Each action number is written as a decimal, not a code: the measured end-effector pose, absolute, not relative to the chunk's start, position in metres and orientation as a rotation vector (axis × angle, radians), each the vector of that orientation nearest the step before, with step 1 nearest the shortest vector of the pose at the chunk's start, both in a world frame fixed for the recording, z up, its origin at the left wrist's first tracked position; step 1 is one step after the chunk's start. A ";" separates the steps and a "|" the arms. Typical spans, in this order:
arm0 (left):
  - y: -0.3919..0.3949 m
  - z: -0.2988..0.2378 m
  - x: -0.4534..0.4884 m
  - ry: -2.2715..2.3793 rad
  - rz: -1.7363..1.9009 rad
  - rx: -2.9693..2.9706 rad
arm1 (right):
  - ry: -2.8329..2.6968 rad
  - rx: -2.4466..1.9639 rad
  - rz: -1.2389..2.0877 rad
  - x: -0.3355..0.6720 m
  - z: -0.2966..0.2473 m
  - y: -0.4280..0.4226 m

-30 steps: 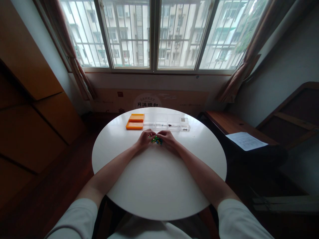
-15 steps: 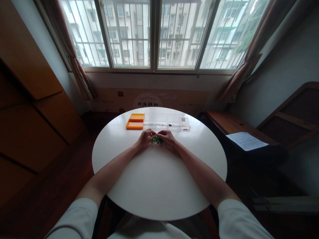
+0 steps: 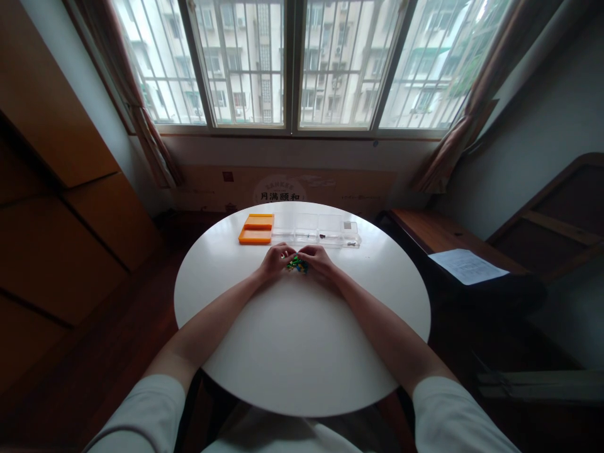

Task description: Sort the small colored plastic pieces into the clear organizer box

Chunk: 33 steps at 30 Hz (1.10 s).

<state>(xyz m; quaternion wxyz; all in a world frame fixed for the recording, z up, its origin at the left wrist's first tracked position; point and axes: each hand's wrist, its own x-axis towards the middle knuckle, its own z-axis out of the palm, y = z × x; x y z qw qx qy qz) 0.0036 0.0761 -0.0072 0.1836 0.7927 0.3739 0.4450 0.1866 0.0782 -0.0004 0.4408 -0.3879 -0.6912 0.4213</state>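
On the round white table (image 3: pixel 302 352) my left hand (image 3: pixel 275 260) and my right hand (image 3: pixel 319 261) rest close together, fingers curled inward. Between them lies a small heap of colourful pieces (image 3: pixel 296 265), green, blue and yellow. Both hands touch the heap from either side, and their fingertips pinch at it. What each finger holds is too small to make out.
Beyond the hands a clear compartment box (image 3: pixel 321 231) lies along the far table edge, with an orange lid (image 3: pixel 256 229) at its left end. A side bench with a paper sheet (image 3: pixel 467 266) stands to the right. Windows fill the wall behind.
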 end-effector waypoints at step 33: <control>0.076 -0.009 0.002 1.048 1.266 2.262 | -1.744 -0.941 1.028 0.188 -0.001 0.079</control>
